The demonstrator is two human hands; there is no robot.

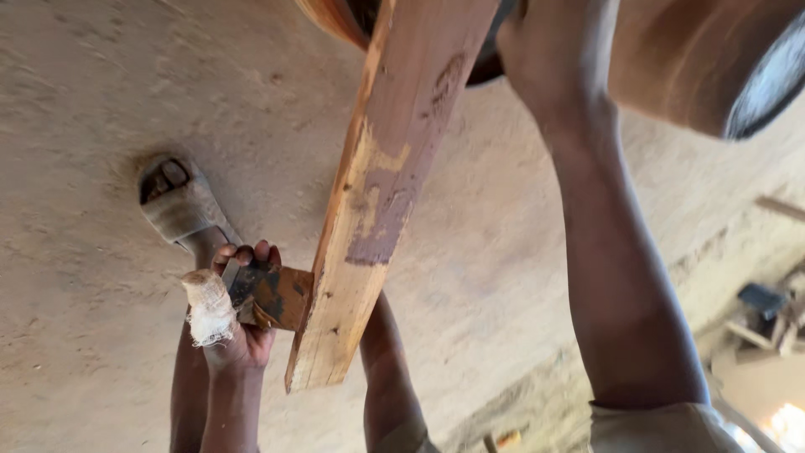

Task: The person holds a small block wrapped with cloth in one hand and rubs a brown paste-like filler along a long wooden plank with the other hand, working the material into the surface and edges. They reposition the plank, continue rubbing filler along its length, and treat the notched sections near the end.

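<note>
A long wooden plank (381, 201) with pale and purplish patches runs from the top centre down to the lower middle. My left hand (239, 323), its thumb wrapped in a white bandage, grips a dark flat metal blade with a brown wooden piece (272, 294) and presses it against the plank's left edge near the lower end. My right arm reaches up the right side. My right hand (545, 50) meets the plank at the top edge of the view, where its fingers are hidden behind the wood.
A foot in a worn sandal (180, 205) stands on the dusty earthen ground (84, 101) left of the plank. A large round wooden object (696, 59) fills the top right. Wood scraps and a dark item (763, 306) lie at the right edge.
</note>
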